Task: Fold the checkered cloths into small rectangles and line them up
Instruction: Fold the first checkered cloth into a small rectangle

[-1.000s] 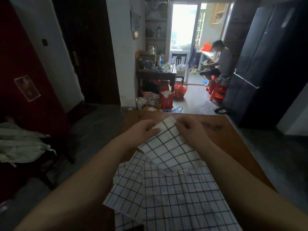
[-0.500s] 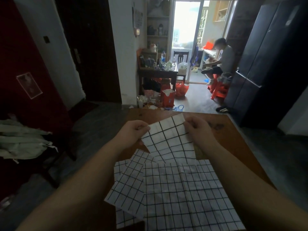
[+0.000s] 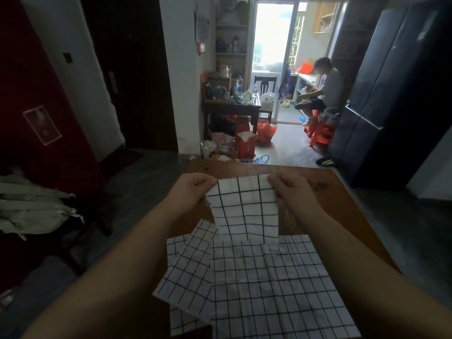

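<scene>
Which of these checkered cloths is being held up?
The narrow folded one, pinched at its top corners by the left hand and right hand; the others lie flat on the table.

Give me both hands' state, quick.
Left hand: pinches the top left corner of the raised checkered cloth.
Right hand: pinches its top right corner.

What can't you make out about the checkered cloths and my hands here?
Head view:
Held cloth: layer count, only its front face shows.
Left hand and right hand: fingers behind the cloth's top corners are hidden.
Spread cloths: near edges cut off by the frame's bottom; overlap hides their number.
</scene>
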Tool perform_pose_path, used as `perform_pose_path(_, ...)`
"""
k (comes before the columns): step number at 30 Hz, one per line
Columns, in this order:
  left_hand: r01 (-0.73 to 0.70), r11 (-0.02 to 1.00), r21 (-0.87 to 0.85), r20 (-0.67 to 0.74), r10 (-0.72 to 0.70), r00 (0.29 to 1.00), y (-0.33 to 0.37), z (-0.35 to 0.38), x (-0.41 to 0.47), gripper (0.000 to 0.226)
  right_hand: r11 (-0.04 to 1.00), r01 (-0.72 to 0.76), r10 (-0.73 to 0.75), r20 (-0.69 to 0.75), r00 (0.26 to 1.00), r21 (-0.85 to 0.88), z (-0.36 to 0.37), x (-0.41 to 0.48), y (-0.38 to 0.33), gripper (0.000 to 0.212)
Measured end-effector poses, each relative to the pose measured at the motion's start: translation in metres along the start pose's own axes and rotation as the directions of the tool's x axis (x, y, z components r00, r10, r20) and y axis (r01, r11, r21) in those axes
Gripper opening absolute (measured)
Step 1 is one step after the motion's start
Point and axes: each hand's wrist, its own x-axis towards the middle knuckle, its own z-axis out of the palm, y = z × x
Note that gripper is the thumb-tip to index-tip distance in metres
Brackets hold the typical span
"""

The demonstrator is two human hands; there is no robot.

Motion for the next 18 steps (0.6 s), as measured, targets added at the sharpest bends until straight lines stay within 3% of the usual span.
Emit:
perform_pose_path(4, -0.016, 1.0, 0.001, -0.01, 0.016, 1.0, 0.0, -0.002, 0.002, 0.013, 1.0, 0.013, -0.013, -0.014, 1.0, -0.013, 0.001, 0.001, -0.001, 0.024)
perform_pose_path(7, -0.018, 0.993, 0.114, -0.022, 0.021, 1.0, -0.002, -0.003, 0.01, 0.012, 0.999, 0.001, -0.002, -0.028, 1.0, -0.033, 0.003, 0.004, 0.001, 0.018)
perform_pose_path(12, -0.129, 0.938, 0.323, 0.123, 0.093, 0.988, 0.015, 0.008, 0.022, 0.034, 0.986, 0.031, -0.035, -0.023, 0.999, -0.166, 0.01, 0.007, 0.002, 0.022)
perform_pose_path(15, -0.234, 0.921, 0.312, 0.198, 0.178, 0.964, 0.036, 0.025, 0.026, 0.025, 0.972, 0.063, -0.067, -0.008, 0.998, -0.226, 0.016, 0.009, -0.001, 0.023)
perform_pose_path(18, -0.272, 0.904, 0.329, 0.17, 0.227, 0.959, 0.045, 0.038, 0.033, 0.011, 0.96, 0.085, -0.088, 0.002, 0.996, -0.266, 0.014, 0.011, 0.001, 0.026)
